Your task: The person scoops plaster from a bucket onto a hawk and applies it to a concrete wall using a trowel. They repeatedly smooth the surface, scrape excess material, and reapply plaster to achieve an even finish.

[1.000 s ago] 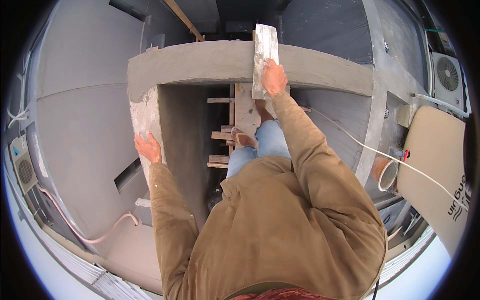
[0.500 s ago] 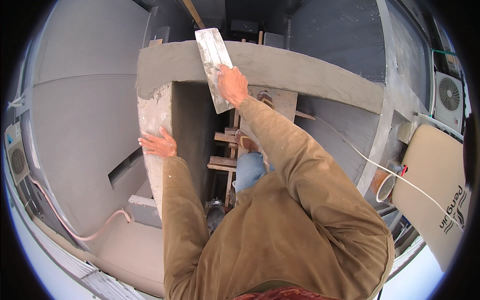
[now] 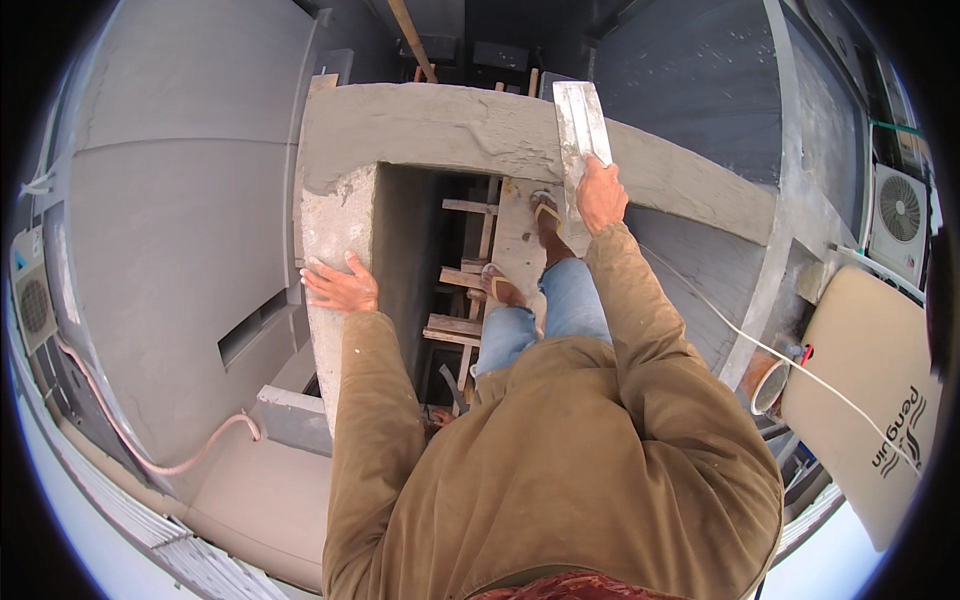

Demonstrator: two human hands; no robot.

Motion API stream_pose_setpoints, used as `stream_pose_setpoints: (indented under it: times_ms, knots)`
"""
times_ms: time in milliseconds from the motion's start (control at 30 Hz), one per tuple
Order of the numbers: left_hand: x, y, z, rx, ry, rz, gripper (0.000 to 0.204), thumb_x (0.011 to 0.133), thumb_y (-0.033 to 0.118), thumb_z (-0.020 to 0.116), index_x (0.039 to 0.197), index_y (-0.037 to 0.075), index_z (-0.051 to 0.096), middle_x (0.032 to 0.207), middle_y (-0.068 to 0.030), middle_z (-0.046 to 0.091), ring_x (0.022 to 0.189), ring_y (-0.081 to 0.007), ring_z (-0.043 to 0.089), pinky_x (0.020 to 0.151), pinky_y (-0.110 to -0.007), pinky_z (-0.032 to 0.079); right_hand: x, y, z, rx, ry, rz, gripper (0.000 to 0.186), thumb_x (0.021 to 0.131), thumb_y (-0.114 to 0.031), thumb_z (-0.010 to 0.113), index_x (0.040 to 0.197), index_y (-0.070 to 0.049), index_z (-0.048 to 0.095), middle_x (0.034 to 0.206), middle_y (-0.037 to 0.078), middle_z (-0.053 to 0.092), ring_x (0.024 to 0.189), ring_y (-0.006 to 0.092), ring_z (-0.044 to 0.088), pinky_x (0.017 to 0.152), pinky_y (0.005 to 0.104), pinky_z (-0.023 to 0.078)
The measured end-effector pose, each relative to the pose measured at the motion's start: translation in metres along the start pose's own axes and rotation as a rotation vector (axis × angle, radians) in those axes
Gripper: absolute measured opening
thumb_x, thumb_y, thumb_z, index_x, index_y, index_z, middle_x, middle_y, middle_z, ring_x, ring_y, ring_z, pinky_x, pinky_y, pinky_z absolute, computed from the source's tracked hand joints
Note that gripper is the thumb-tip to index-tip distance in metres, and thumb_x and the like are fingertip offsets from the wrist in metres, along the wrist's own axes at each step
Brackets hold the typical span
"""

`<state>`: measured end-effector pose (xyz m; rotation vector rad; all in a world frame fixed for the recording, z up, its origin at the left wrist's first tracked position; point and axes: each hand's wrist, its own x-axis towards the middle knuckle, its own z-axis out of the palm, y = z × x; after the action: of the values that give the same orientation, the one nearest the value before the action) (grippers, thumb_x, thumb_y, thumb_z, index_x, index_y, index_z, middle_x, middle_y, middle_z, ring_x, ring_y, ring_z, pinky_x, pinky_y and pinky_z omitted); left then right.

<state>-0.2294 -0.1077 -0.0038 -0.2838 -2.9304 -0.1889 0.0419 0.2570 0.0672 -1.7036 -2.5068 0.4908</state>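
Note:
My right hand (image 3: 601,195) grips a flat rectangular plastering trowel (image 3: 581,125), whose metal blade lies across the wet grey mortar on the wall top (image 3: 430,122). The mortar surface to the left of the blade shows ridges and smeared marks. With fingers spread, my left hand (image 3: 342,286) rests flat on the rough, pale top of the side wall (image 3: 338,225). That wall meets the mortared one at the far left corner. The trowel's handle is hidden under my right hand.
Below me, my sandalled feet stand on a wooden board (image 3: 520,220) beside timber crosspieces (image 3: 455,328) over a deep shaft. A white cable (image 3: 720,310) runs past a beige tank (image 3: 860,400) at right. Air-conditioner units (image 3: 898,215) sit at both sides; a wooden pole (image 3: 412,38) leans at the back.
My right hand has carried the trowel to the right along the mortared wall top. My left hand stays on the side wall, and the view has shifted slightly.

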Motion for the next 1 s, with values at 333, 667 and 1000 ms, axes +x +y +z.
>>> stream_pose_setpoints:
  times_ms: [333,667,1000]
  knots:
    - [0.002,0.005,-0.011,-0.048,0.007,0.019,0.083,0.096,0.059,0.045,0.151,-0.001,0.028,0.158,-0.0300,0.020,0.149,-0.0434,0.015,0.113,-0.071,0.009,-0.010,-0.024,-0.012,0.095,0.104,0.001,0.040,0.097,-0.027,0.051,0.133,-0.011,0.058,0.105,0.028,0.057,0.085,0.0474,0.065,0.076,0.0546,0.052]
    - [-0.003,0.000,-0.003,-0.046,0.090,0.028,0.082,0.096,0.060,0.045,0.151,0.001,0.032,0.158,-0.0288,0.023,0.149,-0.0426,0.019,0.113,-0.070,0.011,-0.011,-0.176,0.033,0.115,-0.034,-0.224,0.021,0.093,-0.013,0.050,0.108,-0.002,0.061,0.099,0.028,0.056,0.078,0.0458,0.067,0.071,0.0549,0.054]
    - [0.002,0.003,0.000,-0.025,0.014,-0.011,0.083,0.096,0.063,0.042,0.153,0.003,0.028,0.159,-0.0273,0.019,0.150,-0.0410,0.013,0.114,-0.070,0.010,0.006,0.012,-0.007,-0.024,0.057,0.080,0.027,0.094,-0.019,0.048,0.114,-0.008,0.062,0.104,0.030,0.058,0.088,0.0496,0.066,0.078,0.0567,0.053]
